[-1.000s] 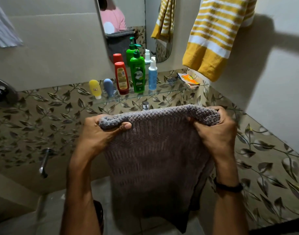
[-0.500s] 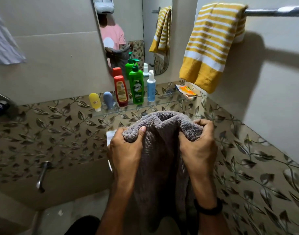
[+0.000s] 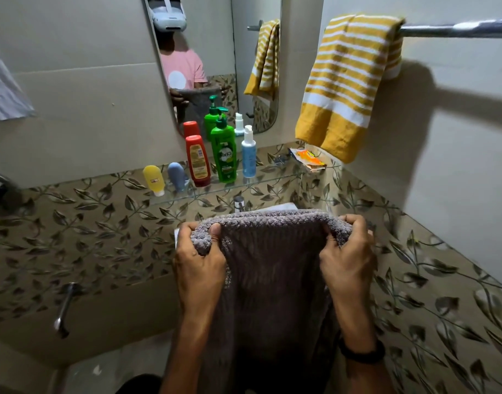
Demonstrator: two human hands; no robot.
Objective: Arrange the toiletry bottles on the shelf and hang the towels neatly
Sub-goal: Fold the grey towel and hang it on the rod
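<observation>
I hold a grey towel [image 3: 272,268] by its top edge, stretched flat and hanging down in front of me. My left hand [image 3: 198,263] grips its left corner and my right hand [image 3: 349,260] grips its right corner. Behind it, a glass shelf [image 3: 272,180] carries a yellow tube [image 3: 153,180], a blue-grey tube [image 3: 176,176], a red bottle [image 3: 198,160], a green pump bottle [image 3: 223,150] and a light blue spray bottle [image 3: 248,152] in a row. A yellow striped towel [image 3: 349,83] hangs over the metal rail [image 3: 457,29] at the upper right.
An orange sachet [image 3: 308,159] lies at the shelf's right end. A mirror [image 3: 215,58] hangs above the bottles. A tap [image 3: 239,202] and a white basin edge show just behind the grey towel. A wall spout [image 3: 63,308] sticks out at lower left.
My hands, bunched together half a second ago, have moved apart and pulled the grey towel's top edge wide again. The view has tilted up, showing more of the rail.
</observation>
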